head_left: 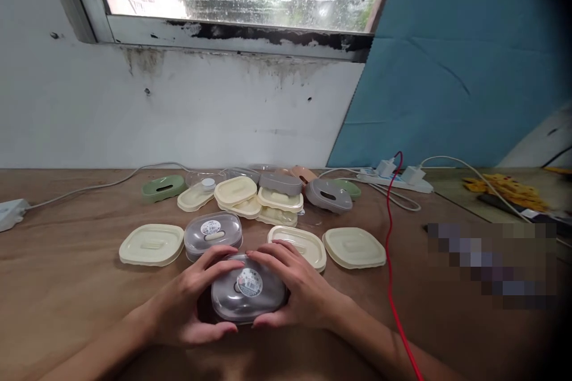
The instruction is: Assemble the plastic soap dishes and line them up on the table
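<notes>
Between my two hands sits a grey soap box with a clear lid [227, 294] and a round white label [249, 282] on top. My left hand [196, 292] wraps its left side, thumb at the near edge and fingers at the far edge. My right hand [299, 286] curls round the right side in the same way. Just behind stands a second grey lidded box [229, 227], also labelled. A cream oval piece [152, 244] lies to the left; another cream piece [297, 245] lies partly behind my right fingers, and a third cream piece [354, 247] is further right.
Toward the wall is a pile of cream pieces [235, 190], grey covers [329, 195] and a green slotted cover [163, 188]. A red cable [389, 262] crosses the table on the right, from a power strip [415, 183]. A white adapter [12, 214] lies far left.
</notes>
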